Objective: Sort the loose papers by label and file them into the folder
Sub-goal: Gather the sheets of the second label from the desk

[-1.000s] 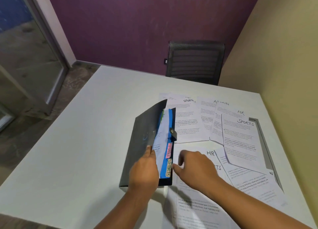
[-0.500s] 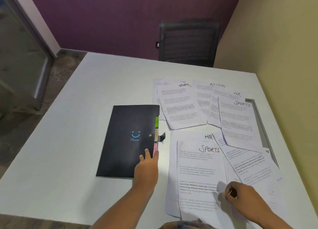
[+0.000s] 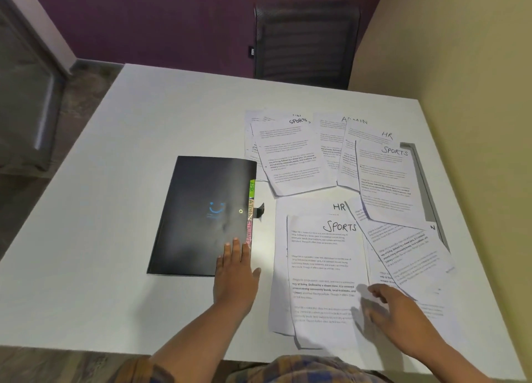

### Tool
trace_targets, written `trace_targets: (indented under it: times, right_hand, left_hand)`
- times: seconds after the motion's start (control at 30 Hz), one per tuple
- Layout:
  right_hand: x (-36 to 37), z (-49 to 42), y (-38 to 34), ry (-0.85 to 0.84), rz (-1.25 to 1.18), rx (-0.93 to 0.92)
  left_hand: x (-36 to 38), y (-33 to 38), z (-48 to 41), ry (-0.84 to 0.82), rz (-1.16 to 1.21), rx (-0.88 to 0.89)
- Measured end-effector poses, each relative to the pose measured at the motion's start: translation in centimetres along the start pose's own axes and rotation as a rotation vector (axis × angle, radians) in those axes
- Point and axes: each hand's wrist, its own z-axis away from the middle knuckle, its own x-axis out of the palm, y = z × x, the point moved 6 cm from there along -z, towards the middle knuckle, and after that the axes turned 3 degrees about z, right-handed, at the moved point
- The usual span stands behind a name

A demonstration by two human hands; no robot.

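A black folder lies closed on the white table, with coloured index tabs showing along its right edge. My left hand rests flat on the folder's near right corner, fingers spread. To the right lie several loose papers with handwritten labels. The nearest is a SPORTS sheet on top of an HR sheet. My right hand lies open over the lower right part of that SPORTS sheet, fingers apart, holding nothing. Further back are another SPORTS sheet, an ADMIN sheet and more.
A dark mesh chair stands at the table's far edge against a purple wall. A yellow wall runs along the table's right side, with a grey slot in the tabletop beside it. A glass door is at far left.
The folder was shut and laid flat, with my left hand staying on its near corner. My right hand left the folder and moved onto the near SPORTS sheet, its fingers opening.
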Motion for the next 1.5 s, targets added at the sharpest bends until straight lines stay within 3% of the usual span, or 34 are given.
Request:
trace_targets:
  times: [0.17, 0.27, 0.43, 0.67, 0.97, 1.2, 1.5]
  right_hand:
    - [-0.5, -0.7, 0.9, -0.018, -0.033, -0.053]
    - [-1.1, -1.5, 2.3, -0.069, -0.020, -0.085]
    - [-2.6, -3.0, 7.0, -0.066, -0.085, -0.084]
    - [-4.1, -4.7, 14.8, 0.013, -0.105, -0.062]
    - [-2.7, -5.8, 18.8, -0.138, 0.146, -0.121]
    - [-2.6, -6.8, 18.9, -0.125, 0.203, -0.167]
    - [-1.6, -6.8, 19.2, -0.105, 0.248, -0.172]
  left_hand:
    - [-0.4, 0.7, 0.6, 0.073, 0.101, -0.004]
    - [-0.9, 3.2, 2.1, 0.162, 0.243, -0.045]
    - [0.1, 8.5, 5.3, 0.169, 0.390, -0.117]
    - [2.4, 13.6, 5.3, 0.160, 0.321, -0.141]
    - [4.6, 12.6, 6.0, 0.186, 0.278, -0.386]
    - [3.8, 10.6, 5.2, 0.198, 0.328, -0.572]
    - [3.1, 10.1, 4.9, 0.114, 0.441, -0.660]
